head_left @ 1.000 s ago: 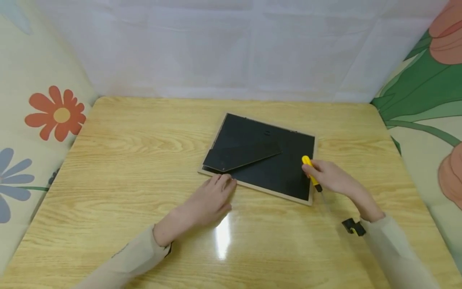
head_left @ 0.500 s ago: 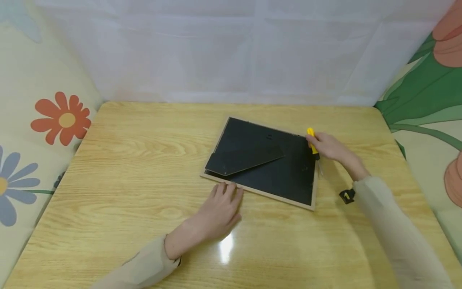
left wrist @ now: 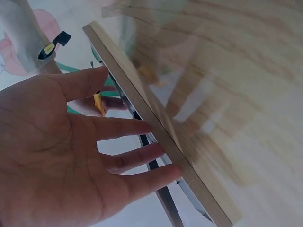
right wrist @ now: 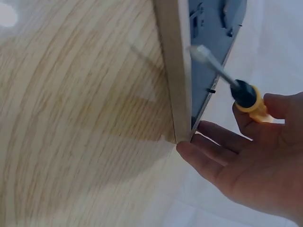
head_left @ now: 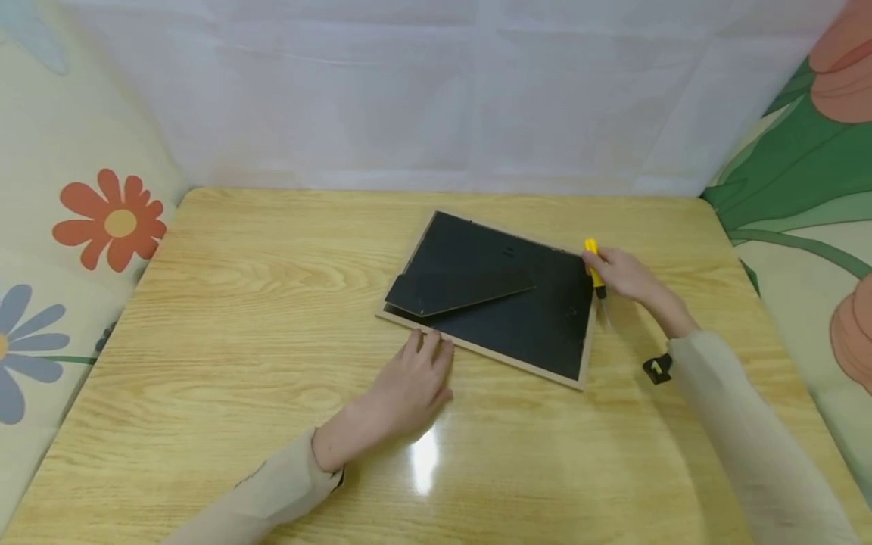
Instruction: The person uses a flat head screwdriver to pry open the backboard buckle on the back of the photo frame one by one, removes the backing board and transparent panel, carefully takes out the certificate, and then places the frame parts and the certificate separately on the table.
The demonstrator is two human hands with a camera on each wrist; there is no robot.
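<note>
A picture frame [head_left: 477, 356] with a light wood border lies back side up on the table. A stand leg [head_left: 459, 291] is set on its black backing [head_left: 524, 325]. At the frame's near edge, left of the middle, the fingertips of my left hand [head_left: 409, 386] touch the wood with fairly straight fingers. My right hand [head_left: 623, 272] is at the far right corner. Between thumb and index finger it pinches the yellow handle of a screwdriver [right wrist: 244, 94]. Its metal shaft points toward me beside the frame's right edge, while the other fingers touch the corner in the right wrist view.
The frame lies on a wood-grain table [head_left: 272, 250]. Behind it hangs a white cloth [head_left: 436, 98]. Flower-patterned panels [head_left: 116, 223] flank the table on the left and right.
My right hand has moved away from me along the frame's right edge to the far corner, carrying the screwdriver. The frame's left end has shifted slightly farther away; my left hand stays against it.
</note>
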